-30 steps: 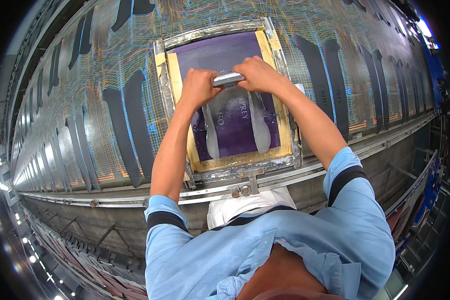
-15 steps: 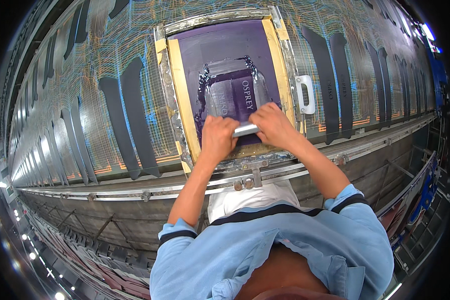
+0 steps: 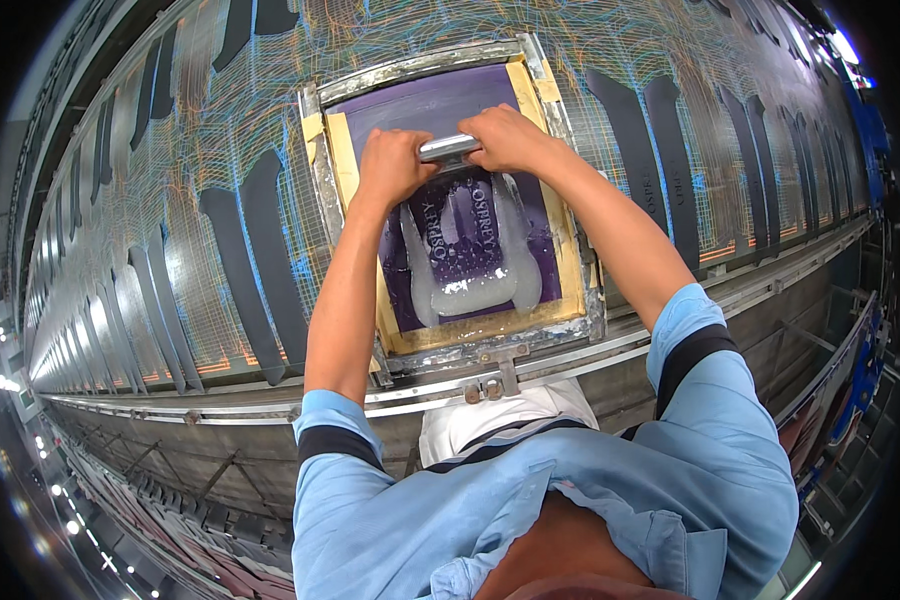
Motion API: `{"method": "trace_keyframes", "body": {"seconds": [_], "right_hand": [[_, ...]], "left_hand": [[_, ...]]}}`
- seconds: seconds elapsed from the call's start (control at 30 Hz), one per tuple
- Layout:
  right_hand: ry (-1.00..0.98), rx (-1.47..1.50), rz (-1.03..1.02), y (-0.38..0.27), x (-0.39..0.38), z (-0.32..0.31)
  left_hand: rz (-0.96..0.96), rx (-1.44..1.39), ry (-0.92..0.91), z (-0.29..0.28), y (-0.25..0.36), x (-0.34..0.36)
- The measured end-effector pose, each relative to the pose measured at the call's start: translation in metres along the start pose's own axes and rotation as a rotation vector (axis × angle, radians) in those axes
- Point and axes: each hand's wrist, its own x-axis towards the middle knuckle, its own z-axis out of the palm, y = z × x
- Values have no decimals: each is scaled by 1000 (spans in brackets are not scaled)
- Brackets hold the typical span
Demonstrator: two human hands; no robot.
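Note:
Both my hands grip a squeegee with a silvery bar handle, the left hand on its left end and the right hand on its right. The squeegee is over the far half of a purple printing screen. Its blade is mostly hidden below the handle and my hands. Glossy, translucent ink lies in a U-shaped smear on the near half, around pale lettering in the mesh. Yellowish tape lines the inside of the worn metal frame.
The screen rests on a long table with dark flat cut pieces in rows, to the left and right. A metal rail runs along the table's near edge, with a bolted bracket by the frame.
Both hands and the squeegee have moved from the near end of the screen to its far half. Ink now shows at the near end. My right arm now covers the frame's white side handle.

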Motion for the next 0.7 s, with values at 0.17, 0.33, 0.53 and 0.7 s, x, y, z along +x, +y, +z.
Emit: {"method": "trace_keyframes", "body": {"seconds": [0.17,0.33,0.53,0.7], "right_hand": [[72,61,-26,0,-4,9],[244,62,-169,-8,-21,31],[250,140,-162,-82,-162,83],[357,207,17,-77,-160,36]], "left_hand": [[38,-20,49,8,-2,-4],[39,-26,116,14,10,-30],[76,-40,105,52,82,-171],[54,-21,94,35,91,-183]]}}
